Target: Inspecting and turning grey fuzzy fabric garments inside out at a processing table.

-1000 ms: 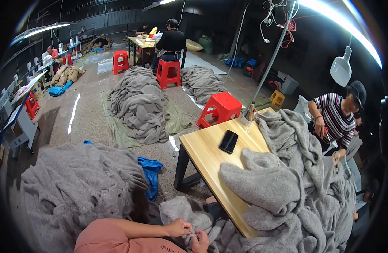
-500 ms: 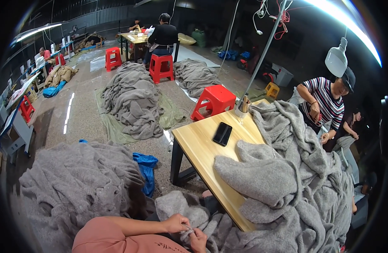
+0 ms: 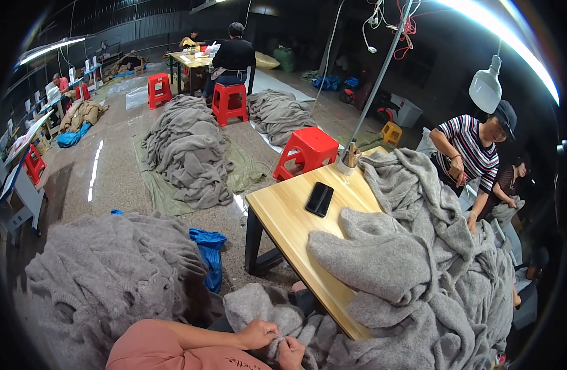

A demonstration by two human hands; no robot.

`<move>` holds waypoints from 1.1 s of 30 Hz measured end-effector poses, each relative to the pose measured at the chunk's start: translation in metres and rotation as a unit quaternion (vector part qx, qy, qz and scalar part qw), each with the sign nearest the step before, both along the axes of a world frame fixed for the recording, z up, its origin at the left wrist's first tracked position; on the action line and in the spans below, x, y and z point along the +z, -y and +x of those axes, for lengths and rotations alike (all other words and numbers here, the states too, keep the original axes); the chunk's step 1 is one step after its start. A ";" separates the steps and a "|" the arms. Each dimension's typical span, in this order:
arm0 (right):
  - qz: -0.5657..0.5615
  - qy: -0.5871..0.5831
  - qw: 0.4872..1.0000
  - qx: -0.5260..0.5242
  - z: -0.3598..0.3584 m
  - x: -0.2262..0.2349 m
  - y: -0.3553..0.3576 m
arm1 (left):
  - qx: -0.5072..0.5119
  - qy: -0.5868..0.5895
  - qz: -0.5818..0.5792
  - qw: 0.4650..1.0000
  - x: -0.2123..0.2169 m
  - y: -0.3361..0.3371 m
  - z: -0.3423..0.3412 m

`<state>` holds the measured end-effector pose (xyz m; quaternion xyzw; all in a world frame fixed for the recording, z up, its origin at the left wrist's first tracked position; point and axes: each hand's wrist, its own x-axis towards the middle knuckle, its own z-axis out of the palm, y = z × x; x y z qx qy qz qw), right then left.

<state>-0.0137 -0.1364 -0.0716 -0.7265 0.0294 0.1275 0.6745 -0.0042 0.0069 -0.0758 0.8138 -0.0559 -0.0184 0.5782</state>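
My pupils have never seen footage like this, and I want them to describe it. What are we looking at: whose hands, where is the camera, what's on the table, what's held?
There is no machine here: a person works with two bare hands. The view comes from a fisheye camera worn on that person's head, so straight edges bend near the rim. Low in the picture, the left hand and right hand pinch a piece of grey cloth between their fingers. On the wooden table lie a black phone and heaped grey fabric spilling over its edge; a holder of tools stands near the far end.
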 end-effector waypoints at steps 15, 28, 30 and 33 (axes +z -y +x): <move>-0.216 0.292 0.924 -0.123 0.034 0.024 0.004 | 0.081 0.211 0.065 0.972 0.035 0.032 0.031; -0.221 0.267 0.938 0.026 0.032 0.034 0.022 | 0.076 0.215 0.014 0.974 0.044 0.025 0.017; -0.209 0.250 0.944 0.050 0.031 0.032 0.026 | 0.085 0.220 -0.008 0.972 0.043 0.025 0.014; -0.057 0.116 0.990 0.057 0.025 0.021 0.024 | 0.054 0.206 -0.002 0.977 0.044 0.021 0.014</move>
